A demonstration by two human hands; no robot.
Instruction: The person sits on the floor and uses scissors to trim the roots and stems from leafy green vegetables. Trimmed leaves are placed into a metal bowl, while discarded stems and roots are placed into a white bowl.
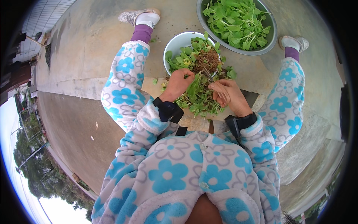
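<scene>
My right hand (230, 96) is closed round a pair of scissors (207, 74), whose metal blades point up and left over the leafy greens. Just to the left, my left hand (179, 85) has its fingers pinched on a green stem or leaf of the plants; the exact grip is partly hidden. Between and below both hands lies a heap of untrimmed leafy greens (201, 100). Beyond them stands a pale bowl (172, 48) with leaves and a clump of brown roots (207, 61) in it.
A larger metal basin (274, 34) full of bright green leaves (238, 22) stands at the far right of the bowl. My legs are spread either side, with a shoe (138, 16) at far left and another (298, 43) at right. Concrete floor (82, 48) surrounds everything.
</scene>
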